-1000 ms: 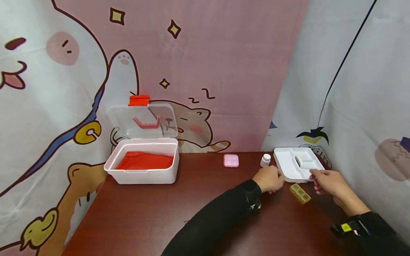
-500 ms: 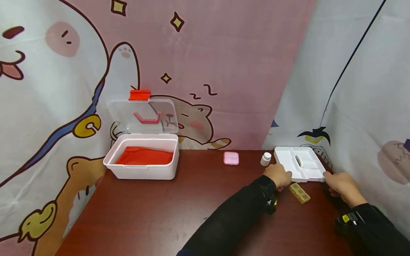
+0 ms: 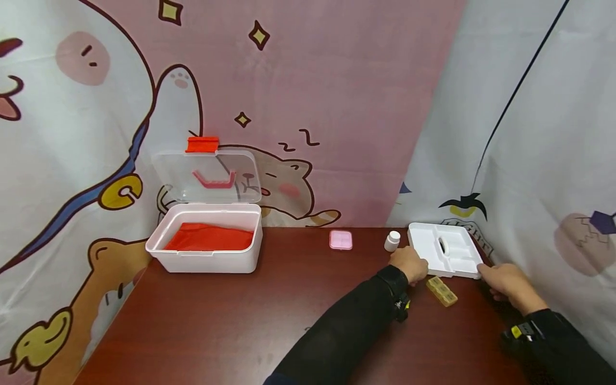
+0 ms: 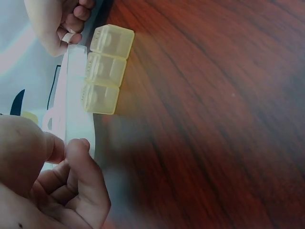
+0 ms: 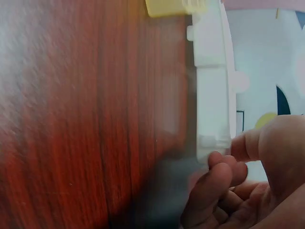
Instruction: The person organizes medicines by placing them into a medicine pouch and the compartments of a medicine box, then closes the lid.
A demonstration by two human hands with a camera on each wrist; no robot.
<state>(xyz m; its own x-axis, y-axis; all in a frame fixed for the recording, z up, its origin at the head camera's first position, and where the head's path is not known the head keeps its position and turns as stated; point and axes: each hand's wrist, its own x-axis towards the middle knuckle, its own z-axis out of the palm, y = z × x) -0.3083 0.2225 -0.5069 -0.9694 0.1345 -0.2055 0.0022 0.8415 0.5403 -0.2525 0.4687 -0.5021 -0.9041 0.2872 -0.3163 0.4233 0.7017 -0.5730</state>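
Observation:
A white divided tray with a small white curved piece on it lies at the right back of the table. My left hand pinches its near left corner between thumb and index finger. At the near right corner, my right hand pinches the tray's edge, as the right wrist view also shows the tray between thumb and fingers. A translucent yellow pill organizer with several compartments lies just in front of the tray, between the hands. Behind the left hand stands a small white bottle.
A pink square case lies left of the bottle. Farther left stands a white storage box holding red cloth, its clear lid raised. A printed curtain hangs behind and to the right of the brown table.
My left hand has moved right onto the tray's near left corner. The right hand has shifted right along the front edge to the other corner. The view has tilted slightly.

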